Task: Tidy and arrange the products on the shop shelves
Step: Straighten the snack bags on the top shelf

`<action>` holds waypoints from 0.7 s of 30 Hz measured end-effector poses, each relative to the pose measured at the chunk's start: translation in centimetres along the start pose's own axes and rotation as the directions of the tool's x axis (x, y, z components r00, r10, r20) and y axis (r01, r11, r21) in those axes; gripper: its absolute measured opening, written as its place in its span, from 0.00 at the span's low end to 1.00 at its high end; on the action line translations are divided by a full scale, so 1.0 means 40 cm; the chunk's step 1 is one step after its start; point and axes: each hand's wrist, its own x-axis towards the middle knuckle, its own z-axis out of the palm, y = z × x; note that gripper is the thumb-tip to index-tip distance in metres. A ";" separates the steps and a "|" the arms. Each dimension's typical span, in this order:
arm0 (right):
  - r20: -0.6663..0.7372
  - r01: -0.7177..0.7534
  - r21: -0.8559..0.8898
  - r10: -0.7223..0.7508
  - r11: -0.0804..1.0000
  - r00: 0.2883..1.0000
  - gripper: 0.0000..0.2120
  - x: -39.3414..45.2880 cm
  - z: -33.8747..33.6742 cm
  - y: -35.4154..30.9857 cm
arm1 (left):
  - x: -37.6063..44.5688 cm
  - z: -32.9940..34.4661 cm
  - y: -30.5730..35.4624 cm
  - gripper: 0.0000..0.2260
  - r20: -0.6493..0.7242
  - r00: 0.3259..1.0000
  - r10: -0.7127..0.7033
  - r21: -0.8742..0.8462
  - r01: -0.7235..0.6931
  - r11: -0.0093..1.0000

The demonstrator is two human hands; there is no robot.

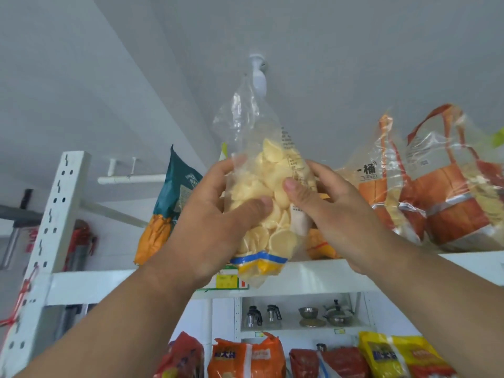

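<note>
You hold a clear plastic bag of pale yellow shell-shaped crackers (268, 203) upright before the white top shelf (313, 271), its blue-and-yellow bottom band hanging just below the shelf edge. Your left hand (218, 222) and right hand (335, 211) grip its sides, thumbs pressed on the front.

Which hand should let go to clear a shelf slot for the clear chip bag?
Probably the right hand: it grips the clear chip bag nearest the orange bags crowding the top shelf. The left hand wraps the bag's middle and can carry it.
</note>
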 end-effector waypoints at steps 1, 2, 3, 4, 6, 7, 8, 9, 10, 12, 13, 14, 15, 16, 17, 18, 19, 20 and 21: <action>0.004 0.013 -0.021 -0.013 1.000 1.000 0.27 -0.002 -0.010 -0.007 | -0.007 -0.002 0.016 0.24 -0.035 0.999 0.020 -0.006 -0.020 1.000; 0.005 0.024 -0.040 -0.023 0.999 1.000 0.31 -0.005 -0.022 -0.015 | -0.014 -0.002 0.031 0.24 -0.068 0.997 0.046 -0.011 -0.047 0.999; 0.007 0.033 -0.054 -0.033 0.998 0.999 0.34 -0.007 -0.036 -0.024 | -0.021 -0.002 0.048 0.25 -0.097 0.993 0.074 -0.020 -0.076 0.997; 0.015 0.045 -0.064 -0.044 0.997 0.999 0.36 -0.008 -0.049 -0.037 | -0.030 0.001 0.065 0.26 -0.123 0.987 0.099 -0.031 -0.104 0.994; 0.013 0.052 -0.087 -0.051 0.995 0.999 0.38 -0.007 -0.073 -0.055 | -0.048 0.005 0.095 0.26 -0.160 0.981 0.111 -0.081 -0.125 0.989; 0.016 0.052 -0.096 -0.051 0.994 0.999 0.40 -0.005 -0.087 -0.063 | -0.056 0.008 0.111 0.25 -0.177 0.979 0.105 -0.107 -0.125 0.986; 0.021 0.046 -0.102 -0.044 0.994 0.999 0.42 -0.007 -0.098 -0.071 | -0.063 0.011 0.124 0.23 -0.183 0.978 0.094 -0.133 -0.120 0.984; 0.027 0.041 -0.099 -0.039 0.994 0.999 0.44 -0.009 -0.108 -0.078 | -0.067 0.015 0.136 0.22 -0.178 0.981 0.083 -0.152 -0.111 0.982; 0.040 0.033 -0.083 -0.029 0.996 0.999 0.46 -0.011 -0.117 -0.084 | -0.071 0.019 0.144 0.22 -0.170 0.983 0.072 -0.160 -0.100 0.982; 0.097 0.017 -0.021 -0.015 1.000 0.995 0.50 -0.022 -0.124 -0.101 | -0.083 0.027 0.153 0.22 -0.170 0.985 0.040 -0.179 -0.071 0.981; 0.130 0.014 -0.005 -0.013 1.000 0.991 0.51 -0.030 -0.123 -0.115 | -0.093 0.031 0.153 0.23 -0.170 0.985 0.016 -0.197 -0.050 0.979; 0.148 0.017 -0.011 -0.015 1.000 0.989 0.50 -0.039 -0.122 -0.129 | -0.103 0.035 0.151 0.24 -0.156 0.988 -0.007 -0.215 -0.027 0.976; 0.149 0.025 -0.035 -0.019 0.999 0.989 0.48 -0.049 -0.121 -0.141 | -0.114 0.035 0.146 0.24 -0.134 0.991 -0.025 -0.223 -0.005 0.975; 0.136 0.034 -0.067 -0.025 0.997 0.990 0.46 -0.057 -0.122 -0.151 | -0.124 0.032 0.138 0.25 -0.110 0.993 -0.045 -0.222 0.019 0.975; 0.108 0.045 -0.111 -0.033 0.993 0.994 0.45 -0.064 -0.124 -0.157 | -0.129 0.023 0.128 0.25 -0.082 0.995 -0.061 -0.210 0.043 0.977; 0.080 0.053 -0.168 -0.040 0.984 0.996 0.44 -0.073 -0.127 -0.159 | -0.131 0.015 0.119 0.25 -0.060 0.995 -0.084 -0.197 0.071 0.978; 0.054 0.065 -0.232 -0.054 0.971 0.997 0.45 -0.085 -0.132 -0.158 | -0.130 0.010 0.116 0.25 -0.070 0.991 -0.111 -0.184 0.096 0.978; 0.035 0.084 -0.297 -0.077 0.951 0.996 0.45 -0.099 -0.134 -0.153 | -0.132 0.011 0.116 0.26 -0.103 0.986 -0.132 -0.170 0.114 0.979; 0.023 0.112 -0.356 -0.111 0.928 0.994 0.45 -0.120 -0.132 -0.149 | -0.134 0.014 0.116 0.26 -0.138 0.979 -0.148 -0.150 0.127 0.980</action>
